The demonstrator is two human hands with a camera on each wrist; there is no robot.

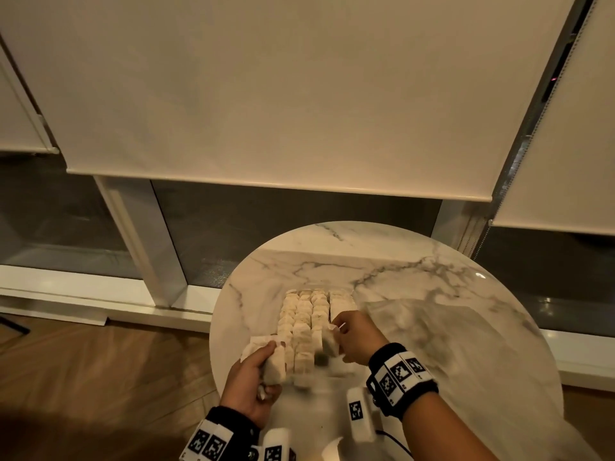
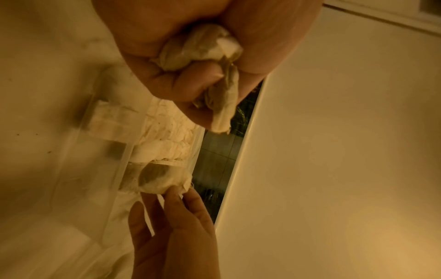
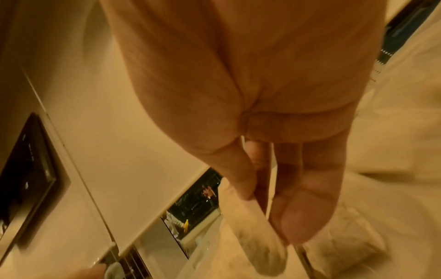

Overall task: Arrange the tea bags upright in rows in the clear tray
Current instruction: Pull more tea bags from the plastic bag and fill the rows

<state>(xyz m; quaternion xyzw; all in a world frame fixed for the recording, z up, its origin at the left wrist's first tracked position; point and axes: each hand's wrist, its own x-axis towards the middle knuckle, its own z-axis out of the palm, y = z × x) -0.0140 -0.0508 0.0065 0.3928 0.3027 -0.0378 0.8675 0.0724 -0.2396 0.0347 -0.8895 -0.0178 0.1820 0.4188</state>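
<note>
Tea bags (image 1: 307,322) stand upright in four rows inside the clear tray (image 2: 105,168), which sits on a round white marble table (image 1: 432,287) with grey veining, a little left of its middle and close to the near edge. The bags are pale and packed too tightly and too blurred to count one by one; the rightmost row looks shorter at the near end than the other three. Behind the table three cream roller blinds (image 1: 299,88) hang partly lowered over dark windows with white frames, and a herringbone wooden floor (image 1: 83,377) shows to the left. Two hands work at the near end of the tray. The left hand (image 1: 253,377) is closed in a fist around a bunch of tea bags (image 2: 203,51), crumpled in the palm with some sticking out past the fingers; their number cannot be told. The right hand (image 1: 357,334) pinches a single tea bag (image 3: 262,243) by its top edge between thumb and fingertips, holding it upright at the near end of the rightmost row. Both wrists carry black bands with square black-and-white markers (image 1: 401,372).
</note>
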